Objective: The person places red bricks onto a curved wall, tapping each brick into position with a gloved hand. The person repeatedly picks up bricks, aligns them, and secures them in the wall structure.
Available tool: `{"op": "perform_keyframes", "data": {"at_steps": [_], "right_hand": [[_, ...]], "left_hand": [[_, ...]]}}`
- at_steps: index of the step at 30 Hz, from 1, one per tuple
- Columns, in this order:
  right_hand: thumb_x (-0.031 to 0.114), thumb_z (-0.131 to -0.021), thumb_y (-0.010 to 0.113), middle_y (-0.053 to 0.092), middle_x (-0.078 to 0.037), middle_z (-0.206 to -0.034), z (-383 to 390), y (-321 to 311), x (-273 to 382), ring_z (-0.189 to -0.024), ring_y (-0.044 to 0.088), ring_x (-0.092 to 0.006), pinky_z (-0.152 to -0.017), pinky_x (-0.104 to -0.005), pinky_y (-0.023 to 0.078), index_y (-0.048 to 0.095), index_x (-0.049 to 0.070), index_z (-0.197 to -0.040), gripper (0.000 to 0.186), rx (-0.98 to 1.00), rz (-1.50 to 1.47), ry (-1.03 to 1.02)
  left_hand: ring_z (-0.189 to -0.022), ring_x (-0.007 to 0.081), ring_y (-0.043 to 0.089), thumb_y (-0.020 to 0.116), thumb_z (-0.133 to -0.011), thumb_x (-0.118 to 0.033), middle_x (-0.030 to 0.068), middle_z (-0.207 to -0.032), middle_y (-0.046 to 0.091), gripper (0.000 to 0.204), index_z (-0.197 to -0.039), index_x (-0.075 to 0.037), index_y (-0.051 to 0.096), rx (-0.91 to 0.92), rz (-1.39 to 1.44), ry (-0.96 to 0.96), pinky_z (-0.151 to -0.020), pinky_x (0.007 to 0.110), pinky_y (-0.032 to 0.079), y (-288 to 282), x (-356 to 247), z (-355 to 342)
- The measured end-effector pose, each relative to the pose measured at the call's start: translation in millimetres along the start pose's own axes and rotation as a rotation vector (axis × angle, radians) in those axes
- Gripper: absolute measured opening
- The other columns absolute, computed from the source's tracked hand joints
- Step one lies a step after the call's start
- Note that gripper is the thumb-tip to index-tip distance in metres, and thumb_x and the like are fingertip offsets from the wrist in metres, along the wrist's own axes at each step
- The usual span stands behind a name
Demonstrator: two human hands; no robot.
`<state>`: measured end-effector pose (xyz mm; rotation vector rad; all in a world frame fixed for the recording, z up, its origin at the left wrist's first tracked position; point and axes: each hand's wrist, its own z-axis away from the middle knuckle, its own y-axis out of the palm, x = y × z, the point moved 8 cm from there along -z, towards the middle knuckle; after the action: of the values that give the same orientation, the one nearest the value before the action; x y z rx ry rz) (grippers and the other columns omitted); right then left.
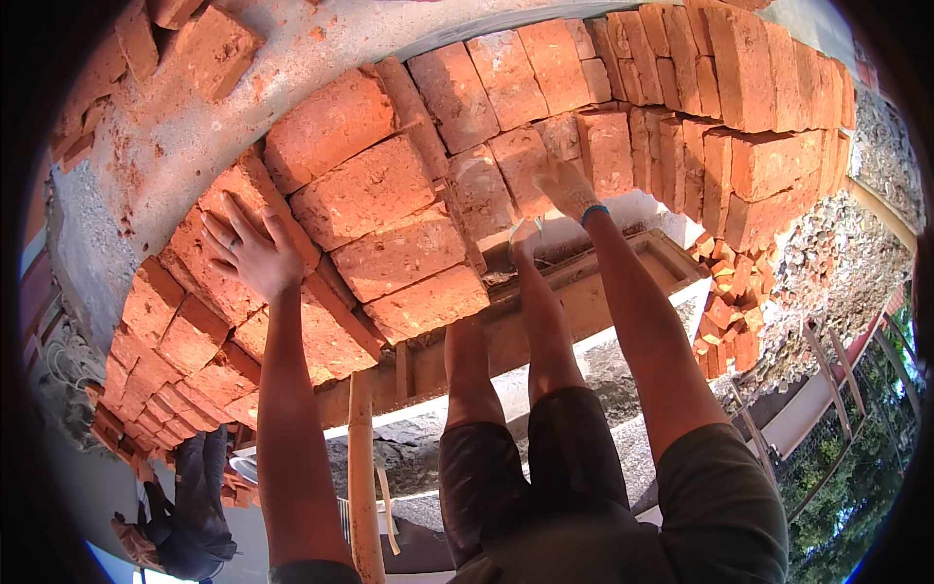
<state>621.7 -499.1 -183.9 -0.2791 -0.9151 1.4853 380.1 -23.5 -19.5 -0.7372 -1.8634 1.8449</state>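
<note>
My left hand (pixel 255 251) lies spread, palm down, on the top of an orange brick (pixel 243 185) in the left part of a stacked pile. A ring shows on one finger. My right hand (pixel 569 190), with a blue band at the wrist, rests on the bricks (pixel 520 161) in the middle of the pile. Its fingers are stretched forward and nothing shows in them. Between my hands stand rows of bricks (pixel 365 190), some flat and some on edge. My legs show below, one foot (pixel 525 232) close by the right hand.
A wooden frame or plank (pixel 555 302) runs along the pile's near side, with an upright pole (pixel 362 467) below. Broken bricks (pixel 730 302) and rubble lie right. Loose bricks (pixel 219 49) sit on concrete at far left. Another person (pixel 190 516) is at lower left.
</note>
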Motion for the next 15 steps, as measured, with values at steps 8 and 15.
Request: {"op": "perform_keyframes", "data": {"at_steps": [8, 15], "right_hand": [[0.068, -0.086, 0.074, 0.044, -0.024, -0.156, -1.1, -96.1, -55.4, -0.144, 0.044, -0.0426, -0.112, -0.0533, 0.046, 0.035, 0.000, -0.160, 0.108, -0.496, 0.389, 0.458], [0.071, -0.078, 0.078, 0.036, -0.023, -0.161, -16.3, -92.2, -56.8, -0.148, 0.040, -0.0407, -0.114, -0.0539, 0.046, 0.029, -0.003, -0.162, 0.123, -0.393, 0.349, 0.653]], "left_hand": [[-0.164, 0.0383, 0.010, 0.028, -0.104, -0.073, 0.0202, -0.177, 0.014, 0.082, -0.172, -0.027, 0.021, 0.012, 0.004, -0.006, -0.128, 0.066, 0.004, 4.3, 6.7, 1.5], [-0.164, 0.0392, 0.011, 0.028, -0.105, -0.072, 0.0217, -0.177, 0.015, 0.082, -0.172, -0.025, 0.023, 0.001, 0.022, -0.010, -0.127, 0.066, 0.004, 3.4, 6.9, 1.6]]}}
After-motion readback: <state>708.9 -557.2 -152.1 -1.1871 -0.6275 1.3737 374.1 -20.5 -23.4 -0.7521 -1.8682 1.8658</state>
